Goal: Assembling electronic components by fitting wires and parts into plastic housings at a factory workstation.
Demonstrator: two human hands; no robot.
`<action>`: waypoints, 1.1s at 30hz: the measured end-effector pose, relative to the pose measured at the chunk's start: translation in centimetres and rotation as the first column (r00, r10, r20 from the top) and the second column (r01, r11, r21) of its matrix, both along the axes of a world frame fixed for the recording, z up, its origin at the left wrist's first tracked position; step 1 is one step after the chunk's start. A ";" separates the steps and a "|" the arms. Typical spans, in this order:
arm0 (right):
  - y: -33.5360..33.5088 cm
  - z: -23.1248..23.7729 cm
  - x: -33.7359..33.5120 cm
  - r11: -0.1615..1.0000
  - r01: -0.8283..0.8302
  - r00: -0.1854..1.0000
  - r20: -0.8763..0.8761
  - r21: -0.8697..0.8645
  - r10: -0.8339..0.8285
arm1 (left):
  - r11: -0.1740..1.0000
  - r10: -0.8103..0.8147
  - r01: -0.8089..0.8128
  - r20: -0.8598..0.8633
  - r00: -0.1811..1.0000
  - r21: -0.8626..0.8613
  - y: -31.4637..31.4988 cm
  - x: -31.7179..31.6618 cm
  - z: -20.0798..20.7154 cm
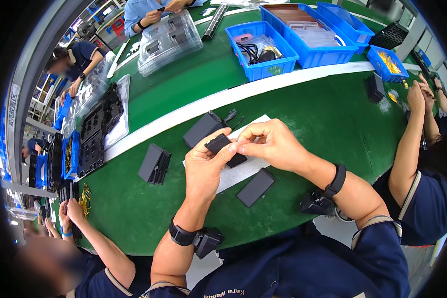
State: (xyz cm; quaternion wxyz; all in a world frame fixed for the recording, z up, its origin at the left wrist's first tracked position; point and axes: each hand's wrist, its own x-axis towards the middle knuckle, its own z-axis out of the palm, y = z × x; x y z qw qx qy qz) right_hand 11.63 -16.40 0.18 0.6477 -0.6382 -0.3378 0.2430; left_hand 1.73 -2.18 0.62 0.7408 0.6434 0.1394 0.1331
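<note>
Head view, left hand [203,164]: I see it grasping a black block [218,143] between thumb and fingers.
Right hand [278,147]: its thumb and forefinger meet at the block's edge, near the left thumb; I cannot tell whether they pinch some small piece there.
Block: it is raised above the sheet [227,179], tilted, between the two hands.
Bench [313,107]: I find a second block [256,187] just beside the sheet, a box [202,130] beyond the left hand, and a stack [154,164] of thin black pieces to its left.
Good handling: I judge that the left hand should hold the block steady by its sides, leaving the worked edge free, while the right fingertips press lightly and squarely, low over the sheet.
</note>
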 end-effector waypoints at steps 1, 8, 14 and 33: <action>-0.1 0.1 0.4 1.000 0.005 1.000 -0.003 -0.001 -0.005 | 1.000 -0.005 0.005 -0.003 1.000 -0.001 -0.1 0.1 0.1; -0.7 1.8 2.3 0.990 0.127 0.964 -0.230 -0.054 -0.136 | 0.956 -0.219 0.250 -0.193 0.956 0.152 -1.2 -0.3 1.0; -0.2 0.7 2.1 0.985 0.158 0.980 -0.112 -0.076 -0.166 | 0.548 -0.265 0.416 -0.321 0.909 0.726 -1.9 -0.6 1.0; -0.2 -0.1 -0.9 0.915 -0.122 0.752 0.566 -0.385 0.339 | 0.311 0.073 -0.178 0.163 0.984 0.934 2.3 -0.1 1.8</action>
